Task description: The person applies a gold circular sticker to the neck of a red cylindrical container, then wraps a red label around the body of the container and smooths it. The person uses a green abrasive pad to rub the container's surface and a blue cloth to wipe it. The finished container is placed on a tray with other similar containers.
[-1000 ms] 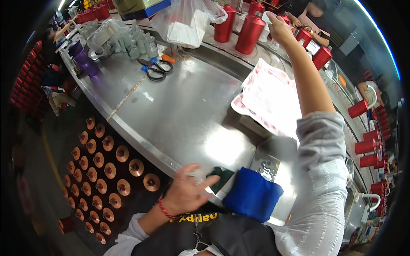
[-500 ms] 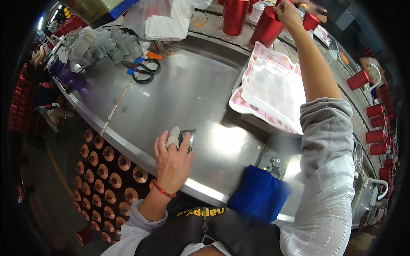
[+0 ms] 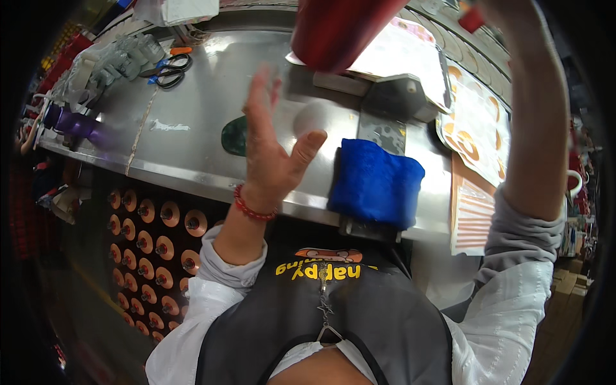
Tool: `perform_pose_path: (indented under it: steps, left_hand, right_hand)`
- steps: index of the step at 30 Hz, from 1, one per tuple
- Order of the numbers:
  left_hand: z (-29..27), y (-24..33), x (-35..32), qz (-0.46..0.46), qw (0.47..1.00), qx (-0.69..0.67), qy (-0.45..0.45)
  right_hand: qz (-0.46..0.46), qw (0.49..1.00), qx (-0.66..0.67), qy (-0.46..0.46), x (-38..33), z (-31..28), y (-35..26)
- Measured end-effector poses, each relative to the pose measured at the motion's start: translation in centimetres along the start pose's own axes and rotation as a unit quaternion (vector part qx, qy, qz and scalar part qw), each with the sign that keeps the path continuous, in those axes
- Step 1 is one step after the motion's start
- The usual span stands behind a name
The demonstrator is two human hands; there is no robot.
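My left hand (image 3: pixel 273 154), with a red bead bracelet, is raised over the metal table, open with fingers apart and blurred. A blurred white rounded thing (image 3: pixel 313 117) shows beside its thumb; I cannot tell whether it is a wrapped fingertip. A dark green oval piece (image 3: pixel 233 136) lies on the table to the hand's left. A red metal cylinder (image 3: pixel 337 35) hangs tilted at the top edge, ahead of this hand. My right arm reaches up to the top right edge, where only the near part of my right hand (image 3: pixel 513 8) shows. Its fingers are out of view.
A folded blue cloth (image 3: pixel 375 183) lies at the table's near edge, with a dark grey block (image 3: pixel 403 97) beyond it. A patterned sheet (image 3: pixel 475 122) is at right. Black scissors (image 3: pixel 172 72) and a purple bottle (image 3: pixel 72 123) lie at left. Copper-coloured discs (image 3: pixel 163 253) fill a rack below.
My left hand has lifted off the table, its fingers spreading, uncovering the green piece. A red cylinder has come in close over the table. My right hand has moved largely out of view; the view has shifted.
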State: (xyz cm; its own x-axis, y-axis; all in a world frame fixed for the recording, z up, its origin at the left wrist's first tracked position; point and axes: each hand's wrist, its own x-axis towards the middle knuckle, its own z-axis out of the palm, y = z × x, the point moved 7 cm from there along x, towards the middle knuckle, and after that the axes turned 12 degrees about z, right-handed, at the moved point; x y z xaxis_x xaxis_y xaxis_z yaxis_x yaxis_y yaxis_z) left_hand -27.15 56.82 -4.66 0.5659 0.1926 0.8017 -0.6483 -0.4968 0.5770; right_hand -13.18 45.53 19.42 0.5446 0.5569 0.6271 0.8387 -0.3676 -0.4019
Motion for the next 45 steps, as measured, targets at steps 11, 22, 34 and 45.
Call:
perform_pose_path:
  steps: [11,22,34,45]
  left_hand:
    - [0.2,1.7,-3.0,-0.027,0.998,-0.04,0.048]
    - [-2.6,-4.5,0.2,-0.265,0.949,-0.137,0.105]
    - [-0.6,-16.8,0.3,-0.455,0.888,-0.063,0.01]
    - [-1.0,-17.0,-0.1,-0.445,0.89,-0.078,0.063]
  right_hand:
    - [0.001,0.959,0.234,-0.162,-12.5,7.5,-0.9]
    - [-0.031,0.951,-0.111,-0.286,-5.4,17.6,13.3]
    - [0.027,0.904,-0.113,-0.41,-3.4,26.4,14.0]
    - [0.063,0.917,-0.163,-0.358,-1.2,23.9,15.6]
